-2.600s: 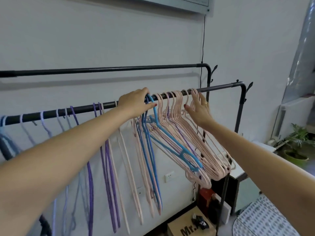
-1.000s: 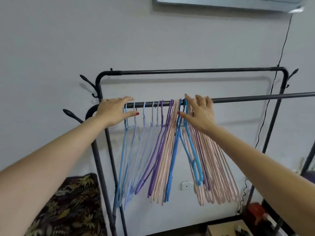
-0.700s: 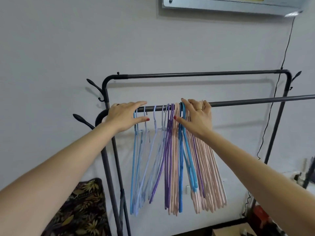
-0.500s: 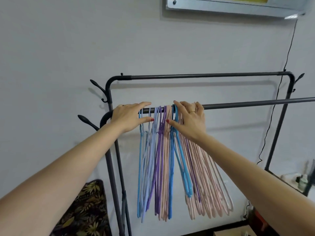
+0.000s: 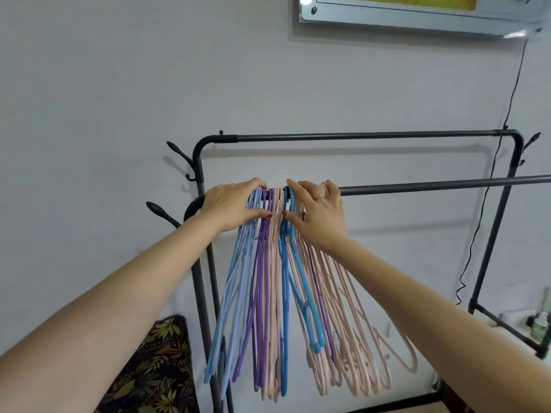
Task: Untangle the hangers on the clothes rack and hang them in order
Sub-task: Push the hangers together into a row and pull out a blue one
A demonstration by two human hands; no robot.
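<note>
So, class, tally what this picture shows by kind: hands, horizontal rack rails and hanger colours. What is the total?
Hands: 2 (left hand, right hand)
Horizontal rails: 2 (front rail, back rail)
Hanger colours: 4 (light blue hangers, purple hangers, pink hangers, bright blue hangers)
Total: 8
Single hangers are too bunched to count.

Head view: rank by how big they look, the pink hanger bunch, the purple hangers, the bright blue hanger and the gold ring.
1. Pink hanger bunch, the widest spread.
2. Purple hangers and bright blue hanger: similar length, both partly hidden among the others, so I won't rank them.
3. Gold ring on the right hand, clearly the smallest.
</note>
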